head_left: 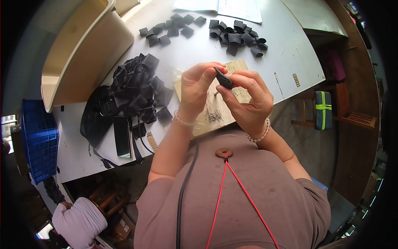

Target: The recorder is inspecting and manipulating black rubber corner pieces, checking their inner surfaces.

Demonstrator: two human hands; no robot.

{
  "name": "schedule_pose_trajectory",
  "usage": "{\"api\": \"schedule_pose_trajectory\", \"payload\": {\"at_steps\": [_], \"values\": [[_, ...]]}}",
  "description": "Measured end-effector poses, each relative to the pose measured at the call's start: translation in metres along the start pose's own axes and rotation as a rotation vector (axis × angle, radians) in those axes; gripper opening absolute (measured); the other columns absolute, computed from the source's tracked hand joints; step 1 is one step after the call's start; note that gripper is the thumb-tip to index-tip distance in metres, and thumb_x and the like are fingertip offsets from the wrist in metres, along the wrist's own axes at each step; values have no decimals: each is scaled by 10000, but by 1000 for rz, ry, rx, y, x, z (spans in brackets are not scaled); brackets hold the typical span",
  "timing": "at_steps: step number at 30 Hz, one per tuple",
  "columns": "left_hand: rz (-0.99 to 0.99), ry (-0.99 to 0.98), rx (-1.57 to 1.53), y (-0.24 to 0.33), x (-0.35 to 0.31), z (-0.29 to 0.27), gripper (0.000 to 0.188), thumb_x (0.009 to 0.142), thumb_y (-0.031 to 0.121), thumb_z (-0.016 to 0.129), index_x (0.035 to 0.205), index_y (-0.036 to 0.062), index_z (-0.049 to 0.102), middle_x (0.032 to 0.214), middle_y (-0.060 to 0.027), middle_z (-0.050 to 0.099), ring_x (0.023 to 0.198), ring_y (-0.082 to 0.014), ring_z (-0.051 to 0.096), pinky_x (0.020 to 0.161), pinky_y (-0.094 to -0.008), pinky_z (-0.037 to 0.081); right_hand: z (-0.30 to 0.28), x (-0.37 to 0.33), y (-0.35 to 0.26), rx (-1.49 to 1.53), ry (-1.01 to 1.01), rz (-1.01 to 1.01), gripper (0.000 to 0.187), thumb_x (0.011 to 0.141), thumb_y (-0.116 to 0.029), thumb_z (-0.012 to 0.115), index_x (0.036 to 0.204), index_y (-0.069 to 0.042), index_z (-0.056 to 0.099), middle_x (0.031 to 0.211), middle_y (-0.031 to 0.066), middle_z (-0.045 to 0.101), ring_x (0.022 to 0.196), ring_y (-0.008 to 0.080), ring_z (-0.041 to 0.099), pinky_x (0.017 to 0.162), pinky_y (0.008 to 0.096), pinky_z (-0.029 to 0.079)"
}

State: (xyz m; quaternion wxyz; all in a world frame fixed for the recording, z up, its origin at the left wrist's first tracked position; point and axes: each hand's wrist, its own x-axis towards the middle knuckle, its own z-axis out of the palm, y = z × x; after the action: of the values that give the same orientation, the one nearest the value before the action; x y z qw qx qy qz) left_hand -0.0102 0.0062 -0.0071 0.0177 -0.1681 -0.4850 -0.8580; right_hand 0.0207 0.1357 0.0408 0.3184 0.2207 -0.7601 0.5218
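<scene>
A small black folded fabric piece [224, 79] is held up between both hands, over a wooden board [203, 125]. My left hand [198, 82] pinches its upper left end between thumb and fingers. On its lower right side, my right hand [253, 92] grips it with thumb and forefinger. Below the piece, a short metal pin [216, 93] shows at the board's middle. Dark thread-like scraps [214, 116] lie on the board near its front. Left of my left hand spreads a large heap of black fabric pieces [139, 81].
Beyond the board lie flat black squares [173, 31] and a pile of black fabric loops [236, 38]. An open notebook [238, 9] is at the far edge. A beige bin [78, 58], black bag [93, 118] and phone [122, 137] occupy the left. Another person [78, 222] sits lower left.
</scene>
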Motion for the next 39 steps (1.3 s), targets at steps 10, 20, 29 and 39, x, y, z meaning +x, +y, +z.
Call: {"api": "schedule_pose_trajectory", "payload": {"at_steps": [10, 20, 29, 39], "values": [[-99, 12, -82, -4, -11, 9, 265, 897, 244, 568, 959, -8, 620, 889, -66, 639, 876, -131, 575, 809, -271, 455, -7, -6, 4, -109, -21, -61, 212, 679, 25, 722, 874, -9, 645, 824, 86, 621, 682, 174, 617, 571, 255, 508], [-34, -59, -92, 12, -3, 9, 219, 832, 244, 642, 888, 33, 652, 868, -65, 640, 964, -208, 559, 896, -355, 412, -10, -5, -2, -171, -25, -103, 210, 666, 9, 716, 859, -25, 641, 768, 72, 605, 610, 187, 582, 514, 273, 459], [-64, 48, -70, 4, -5, 8, 229, 841, 268, 624, 860, 40, 649, 842, -56, 641, 910, -185, 578, 858, -323, 434, -10, -2, -1, -235, -26, -143, 201, 660, -53, 744, 834, -36, 645, 714, 57, 601, 586, 178, 561, 509, 280, 427], [-131, 33, -101, -1, -10, 9, 229, 848, 269, 613, 873, 42, 636, 851, -60, 635, 892, -178, 574, 829, -300, 449, -18, -3, -5, -334, -93, -194, 152, 690, -73, 719, 811, -26, 639, 698, 56, 588, 589, 186, 559, 541, 291, 434]]}}
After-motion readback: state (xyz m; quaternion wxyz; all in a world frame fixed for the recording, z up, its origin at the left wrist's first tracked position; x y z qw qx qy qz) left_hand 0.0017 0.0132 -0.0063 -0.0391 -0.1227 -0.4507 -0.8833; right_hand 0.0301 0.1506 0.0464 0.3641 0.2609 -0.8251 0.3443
